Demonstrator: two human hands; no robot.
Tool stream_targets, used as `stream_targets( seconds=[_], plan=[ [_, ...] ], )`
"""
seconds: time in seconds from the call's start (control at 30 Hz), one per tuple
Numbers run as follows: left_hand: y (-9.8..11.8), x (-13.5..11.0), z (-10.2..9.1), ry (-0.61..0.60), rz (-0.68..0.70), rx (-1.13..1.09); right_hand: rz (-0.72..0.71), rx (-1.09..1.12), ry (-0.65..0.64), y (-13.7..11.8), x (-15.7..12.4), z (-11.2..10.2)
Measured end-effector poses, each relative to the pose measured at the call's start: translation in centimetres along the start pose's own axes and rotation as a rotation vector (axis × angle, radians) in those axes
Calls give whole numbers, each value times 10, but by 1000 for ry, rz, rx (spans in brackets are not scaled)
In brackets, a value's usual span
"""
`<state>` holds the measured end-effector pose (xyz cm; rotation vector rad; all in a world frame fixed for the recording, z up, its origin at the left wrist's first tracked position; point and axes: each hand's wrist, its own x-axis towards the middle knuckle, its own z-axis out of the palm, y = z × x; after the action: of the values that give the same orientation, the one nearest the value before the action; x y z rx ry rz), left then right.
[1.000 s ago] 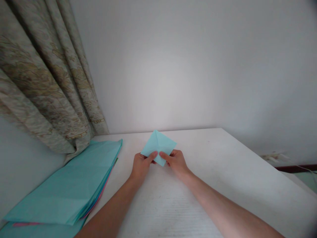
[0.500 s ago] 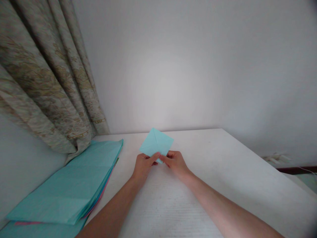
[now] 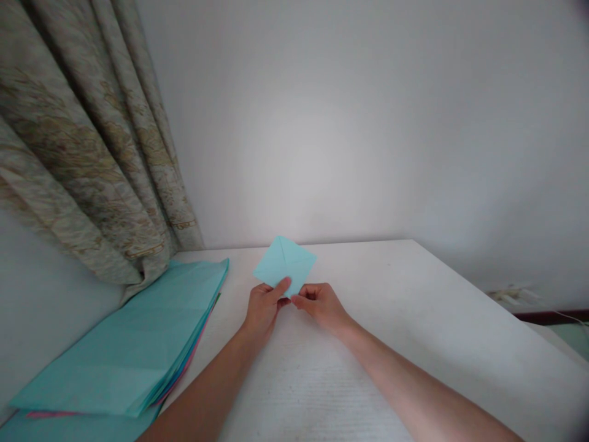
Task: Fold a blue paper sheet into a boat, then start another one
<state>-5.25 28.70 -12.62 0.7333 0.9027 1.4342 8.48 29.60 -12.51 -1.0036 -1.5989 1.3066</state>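
Observation:
A small light-blue folded paper (image 3: 286, 261) is held up above the white table, turned like a diamond with a crease running down from its top corner. My left hand (image 3: 264, 305) pinches its lower left part, the thumb lying across the front and the fingers behind. At the bottom corner, my right hand (image 3: 322, 307) has its thumb and forefinger pressed together on the paper's lower edge. The underside of the paper is hidden from view.
On the left lies a stack of large blue-green paper sheets (image 3: 124, 344) with pink and blue edges showing. A patterned curtain (image 3: 101, 141) hangs over its far end. The white table (image 3: 414, 325) meets a bare wall (image 3: 322, 123) at the back.
The folded paper has shifted slightly left with my left hand. My right thumb has slid down from the paper's front to its bottom corner.

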Motion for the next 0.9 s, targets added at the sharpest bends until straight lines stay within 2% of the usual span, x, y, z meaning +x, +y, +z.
stream_targets(
  seconds=[0.13, 0.27, 0.37, 0.43, 0.67, 0.9],
  plan=[
    [-5, 2, -2, -43, 43, 179, -2, -14, 52, 3, 1, -1],
    [0, 1, -1, -16, 94, 403, -8, -10, 93, 2, 1, -1],
    [7, -3, 0, -70, 147, 596, 25, 21, 104, -1, 1, -1],
    [9, -5, 1, -103, 163, 649, 56, 58, 136, -3, 1, -2],
    [8, -5, 5, -143, 90, 478, 61, 184, 234, -4, 1, -4],
    [3, -4, -2, -252, 1, 322, 95, 395, 367, -3, 6, -11]
  ],
)
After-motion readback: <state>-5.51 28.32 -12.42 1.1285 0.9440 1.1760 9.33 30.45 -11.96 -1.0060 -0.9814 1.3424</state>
